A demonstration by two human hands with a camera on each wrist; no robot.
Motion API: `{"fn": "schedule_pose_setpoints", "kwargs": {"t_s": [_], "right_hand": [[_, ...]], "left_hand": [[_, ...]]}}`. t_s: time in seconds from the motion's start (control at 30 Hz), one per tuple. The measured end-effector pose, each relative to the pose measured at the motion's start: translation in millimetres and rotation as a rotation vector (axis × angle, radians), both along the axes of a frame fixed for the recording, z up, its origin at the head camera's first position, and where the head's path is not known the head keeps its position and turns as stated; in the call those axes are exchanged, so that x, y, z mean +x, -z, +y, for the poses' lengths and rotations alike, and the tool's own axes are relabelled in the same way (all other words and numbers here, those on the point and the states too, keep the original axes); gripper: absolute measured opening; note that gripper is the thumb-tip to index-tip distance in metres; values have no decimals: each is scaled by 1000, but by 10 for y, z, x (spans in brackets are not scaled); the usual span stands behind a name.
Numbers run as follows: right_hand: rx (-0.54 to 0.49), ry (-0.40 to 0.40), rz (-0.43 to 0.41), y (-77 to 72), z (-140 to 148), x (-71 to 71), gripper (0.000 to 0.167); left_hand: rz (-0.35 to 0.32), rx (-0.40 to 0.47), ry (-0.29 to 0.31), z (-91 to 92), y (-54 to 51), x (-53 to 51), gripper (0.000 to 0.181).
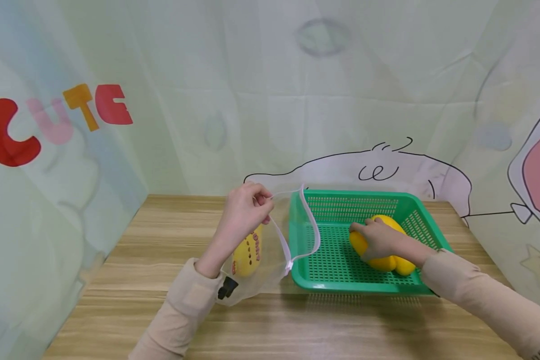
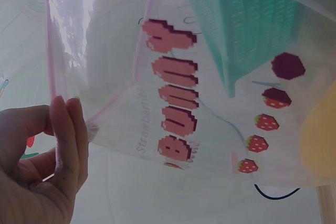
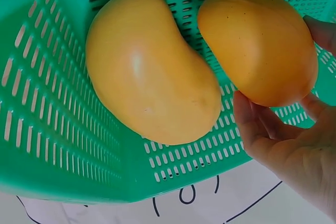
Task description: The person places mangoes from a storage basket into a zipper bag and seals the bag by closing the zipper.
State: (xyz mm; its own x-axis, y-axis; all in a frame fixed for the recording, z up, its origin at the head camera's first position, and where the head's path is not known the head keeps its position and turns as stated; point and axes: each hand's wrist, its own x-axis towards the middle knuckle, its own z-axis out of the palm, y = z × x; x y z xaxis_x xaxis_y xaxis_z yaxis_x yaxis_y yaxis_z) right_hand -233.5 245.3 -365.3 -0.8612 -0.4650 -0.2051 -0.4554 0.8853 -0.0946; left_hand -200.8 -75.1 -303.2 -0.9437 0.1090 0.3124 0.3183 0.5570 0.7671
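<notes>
My left hand [image 1: 247,207] pinches the rim of a clear zip bag [image 2: 118,153] printed with pink "Bunny" lettering and strawberries. The bag's mouth gapes toward the basket, and a yellow mango [image 1: 246,257] shows through its plastic. Inside the green basket [image 1: 342,287], my right hand [image 1: 378,240] grips a mango [image 3: 257,45], fingers on one side and thumb on the other. A second mango [image 3: 152,72] lies beside it against the basket's end; in the head view my right hand and wrist partly cover both.
The perforated basket stands on a wooden table [image 1: 171,320], near the back. A printed cloth [image 1: 184,125] hangs behind and along both sides. A small black object [image 1: 227,288] sits by my left wrist, next to the bag's lower part.
</notes>
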Motion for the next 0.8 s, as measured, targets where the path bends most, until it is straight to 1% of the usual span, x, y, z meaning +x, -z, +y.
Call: {"fn": "schedule_pose_setpoints", "kwargs": {"t_s": [0.17, 0.33, 0.5, 0.8], "right_hand": [[-9, 0, 12, -30, -19, 21, 59], [-38, -1, 45, -51, -33, 46, 59], [-87, 30, 79, -53, -47, 87, 59], [-149, 42, 89, -107, -120, 190, 60]], "left_hand": [[2, -4, 3, -1, -7, 4, 14], [1, -3, 5, -3, -10, 3, 15], [-5, 3, 5, 2, -13, 3, 15], [-3, 16, 12, 11, -9, 9, 14]]}}
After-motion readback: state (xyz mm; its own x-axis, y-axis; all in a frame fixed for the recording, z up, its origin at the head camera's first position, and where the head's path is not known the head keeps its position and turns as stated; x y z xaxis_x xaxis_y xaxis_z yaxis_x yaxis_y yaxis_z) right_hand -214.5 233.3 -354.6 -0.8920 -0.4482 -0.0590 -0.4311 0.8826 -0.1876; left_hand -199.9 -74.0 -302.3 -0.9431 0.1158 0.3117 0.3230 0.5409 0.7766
